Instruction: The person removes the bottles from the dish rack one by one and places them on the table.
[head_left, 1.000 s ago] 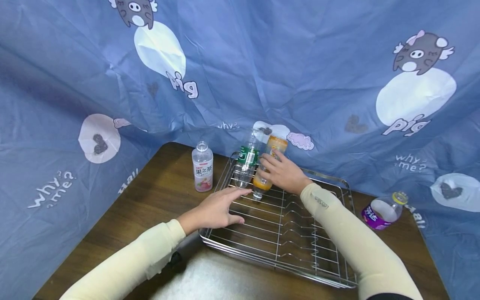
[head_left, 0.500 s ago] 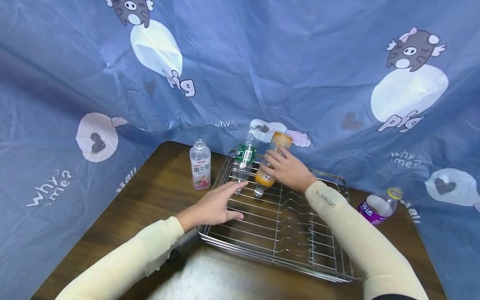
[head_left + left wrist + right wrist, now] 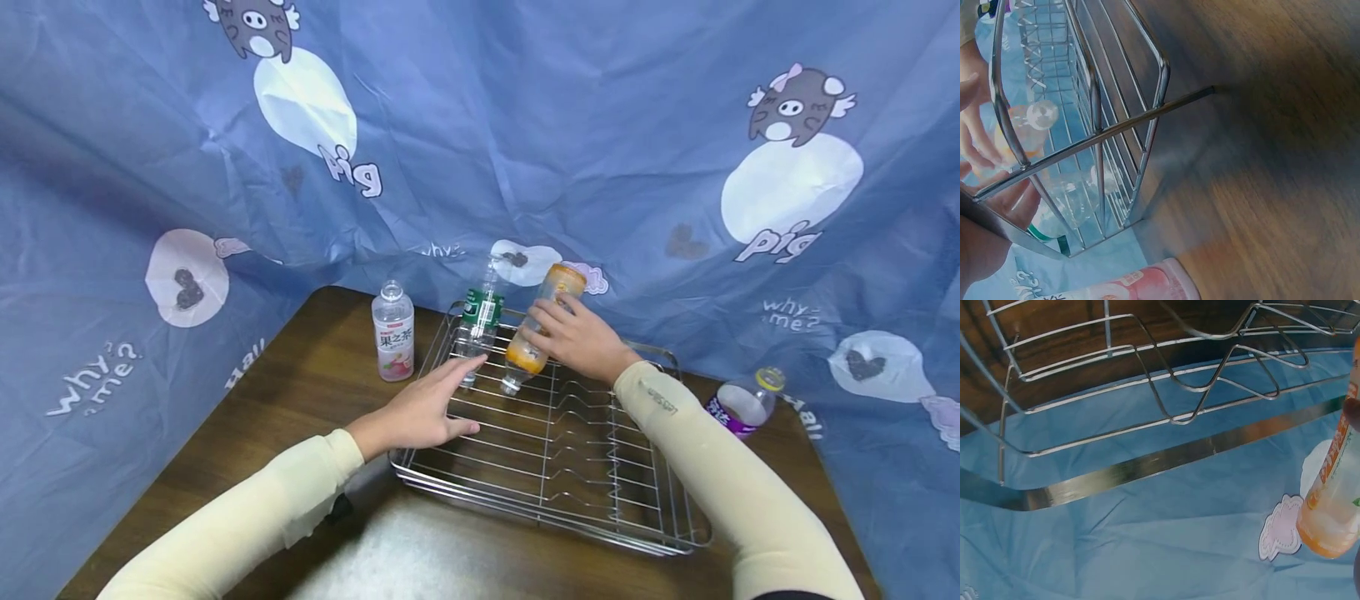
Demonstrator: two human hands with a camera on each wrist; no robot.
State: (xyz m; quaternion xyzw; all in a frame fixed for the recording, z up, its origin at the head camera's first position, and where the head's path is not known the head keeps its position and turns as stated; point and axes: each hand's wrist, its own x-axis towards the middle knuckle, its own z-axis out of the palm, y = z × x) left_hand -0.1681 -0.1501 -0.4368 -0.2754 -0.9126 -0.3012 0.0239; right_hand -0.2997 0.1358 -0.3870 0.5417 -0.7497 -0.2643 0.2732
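Head view: right hand (image 3: 581, 342) grips a clear plastic bottle with orange bands (image 3: 527, 355), tilted neck-down at the silver wire rack (image 3: 538, 510); left hand (image 3: 423, 412), fingers spread, is over the rack's left side. Seemingly empty, the bottle should be light, slick, dentable; hold mid-body. Left wrist: it shows behind rack wires. Right wrist: its base faces blue cloth (image 3: 1147, 550).

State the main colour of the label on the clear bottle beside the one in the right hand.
The label is mainly green; it shows best in the head view.
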